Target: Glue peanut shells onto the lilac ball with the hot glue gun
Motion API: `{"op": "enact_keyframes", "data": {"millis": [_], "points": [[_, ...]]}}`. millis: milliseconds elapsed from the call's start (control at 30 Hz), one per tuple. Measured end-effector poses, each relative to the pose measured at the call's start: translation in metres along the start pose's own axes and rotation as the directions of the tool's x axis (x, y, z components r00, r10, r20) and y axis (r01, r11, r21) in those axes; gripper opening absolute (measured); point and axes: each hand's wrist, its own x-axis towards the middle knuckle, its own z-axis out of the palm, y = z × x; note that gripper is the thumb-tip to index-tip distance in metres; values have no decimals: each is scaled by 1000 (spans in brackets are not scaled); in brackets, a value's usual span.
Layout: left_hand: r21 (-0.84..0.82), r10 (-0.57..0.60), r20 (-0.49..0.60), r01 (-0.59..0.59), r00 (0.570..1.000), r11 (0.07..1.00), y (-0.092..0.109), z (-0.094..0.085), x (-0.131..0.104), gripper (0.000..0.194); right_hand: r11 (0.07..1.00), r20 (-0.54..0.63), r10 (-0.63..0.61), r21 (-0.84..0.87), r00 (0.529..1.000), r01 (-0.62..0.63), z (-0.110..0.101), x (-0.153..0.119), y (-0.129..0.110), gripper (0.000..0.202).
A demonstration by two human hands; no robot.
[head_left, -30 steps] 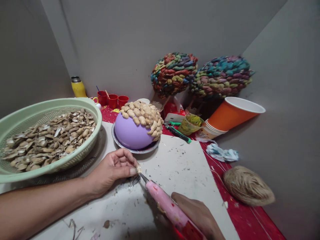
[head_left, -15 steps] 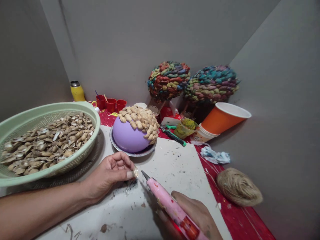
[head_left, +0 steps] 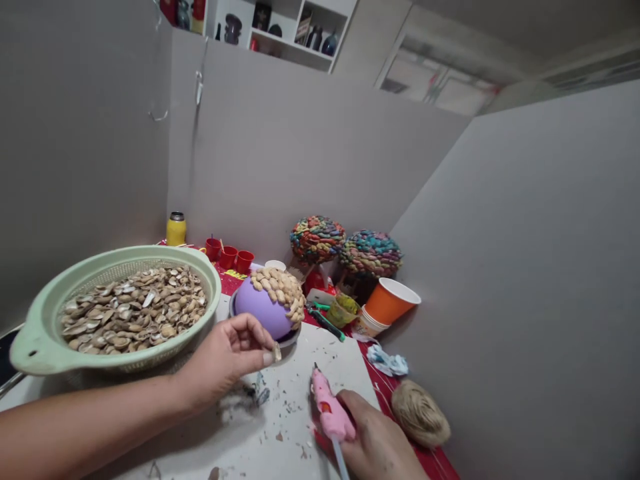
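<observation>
Between the thumb and fingers of my left hand (head_left: 233, 357) is a small peanut shell (head_left: 277, 352), held just in front of the purple balloon (head_left: 263, 308). Peanut shells (head_left: 277, 285) cover the balloon's top and right side, and it rests in a shallow bowl (head_left: 289, 341). My right hand (head_left: 373, 433) grips a pink hot glue gun (head_left: 327, 407), its dark nozzle pointing up and away from me. A clear glue stick (head_left: 340, 459) sticks out of its back end. The nozzle is apart from the shell, to its right.
A green colander (head_left: 45, 333) full of shell halves stands at left. Behind are red cups (head_left: 229, 257), a yellow bottle (head_left: 176, 230) and two colourful shell-covered balls (head_left: 318, 239). Pliers (head_left: 327, 325), an orange paper cup (head_left: 393, 303), a cloth (head_left: 387, 361) and twine (head_left: 420, 413) lie at right.
My view has tilted up, bringing shelves above the partition into sight. The glue gun has swung away from the shell and turned more upright. My left hand still pinches the shell, now nearer the balloon.
</observation>
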Motion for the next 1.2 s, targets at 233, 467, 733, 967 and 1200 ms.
{"op": "enact_keyframes", "data": {"millis": [233, 467, 733, 967, 1200], "points": [[237, 180, -53, -163, 982, 958, 46, -7, -12, 23, 998, 167, -51, 36, 985, 46, -35, 3, -3, 24], [606, 332, 75, -307, 940, 734, 90, -13, -15, 11, 923, -252, -220, 258, 942, 284, -81, 66, -33, 28], [835, 594, 394, -543, 701, 87, 121, -8, -1, 7, 833, -490, -236, 343, 839, 434, -69, 176, -58, 40], [857, 444, 447, -514, 777, 37, 89, -20, 35, 9, 777, -399, -228, 475, 888, 413, -43, 214, -49, 49], [769, 238, 112, -236, 965, 594, 65, -8, 59, 9, 731, -347, -202, 569, 916, 376, -42, 205, -50, 49]]}}
